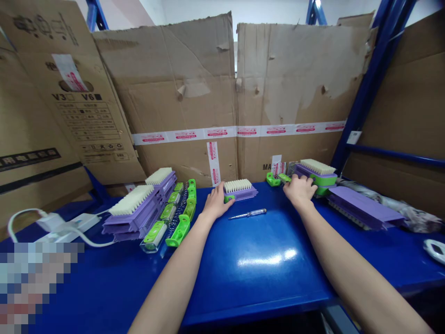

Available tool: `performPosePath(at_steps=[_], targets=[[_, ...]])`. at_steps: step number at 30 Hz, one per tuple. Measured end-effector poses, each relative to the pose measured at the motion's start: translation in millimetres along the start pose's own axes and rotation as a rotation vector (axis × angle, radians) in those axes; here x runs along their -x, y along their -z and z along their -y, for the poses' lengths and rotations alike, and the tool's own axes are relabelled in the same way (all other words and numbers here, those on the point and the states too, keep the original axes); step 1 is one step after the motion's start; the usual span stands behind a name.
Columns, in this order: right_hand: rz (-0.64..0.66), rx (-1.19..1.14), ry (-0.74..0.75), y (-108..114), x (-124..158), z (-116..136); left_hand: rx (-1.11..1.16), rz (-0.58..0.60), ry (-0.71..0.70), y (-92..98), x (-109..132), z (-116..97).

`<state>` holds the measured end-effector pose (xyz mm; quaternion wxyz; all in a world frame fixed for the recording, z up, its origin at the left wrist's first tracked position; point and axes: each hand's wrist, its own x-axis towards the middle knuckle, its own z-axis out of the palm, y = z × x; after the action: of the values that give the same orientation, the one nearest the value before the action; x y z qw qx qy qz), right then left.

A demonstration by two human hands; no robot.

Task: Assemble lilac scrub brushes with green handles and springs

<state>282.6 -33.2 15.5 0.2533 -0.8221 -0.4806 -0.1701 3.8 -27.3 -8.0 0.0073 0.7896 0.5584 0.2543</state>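
l hand (214, 202) at the l end of the mid brush (241, 191), thumb on its green end, near side, other fingers round the back; pinching that end, looks like. mid brush = purple body, cream bristles up, sits on the blue table (243, 287) nr the cardboard wall (174, 102), approx between both hands. screwdriver (248, 214) w/ clear handle lies just in front of it, not touched.

r hand (301, 190) is at the r brush stack (321, 178), palm down, fingers bent; can't tell if it's pinching anything, fingertips partly hidden. r brush stack = purple + green, bristles on top. just l of r hand: small green block (284, 177) & green bracket (273, 180). r of the stack: purple brush (365, 204) lying bristles down, then clear plastic bag (417, 211), white device (435, 250) nr r edge.

l side: l brush stacks (134, 199), bristles up; next to them a row of green-topped blocks (154, 234), springs (179, 214), then row of green end caps (180, 230). far l: white power strip (71, 228) w/ plug + cable. lower l corner pixelated, can't read.
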Motion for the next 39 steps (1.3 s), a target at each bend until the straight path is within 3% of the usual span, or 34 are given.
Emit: performPosePath(at_steps=[6,26,39], targets=[[0.045,-0.005,-0.068,-14,-4,-11,0.008,0.009,0.005,1.5,0,-1],[0.053,0.017,0.023,-8,-5,-11,0.011,0.016,-0.005,-0.1,0,1],[0.088,0.045,0.055,-7,-7,-11,-0.048,-0.012,0.073,1.1,-1,-3]])
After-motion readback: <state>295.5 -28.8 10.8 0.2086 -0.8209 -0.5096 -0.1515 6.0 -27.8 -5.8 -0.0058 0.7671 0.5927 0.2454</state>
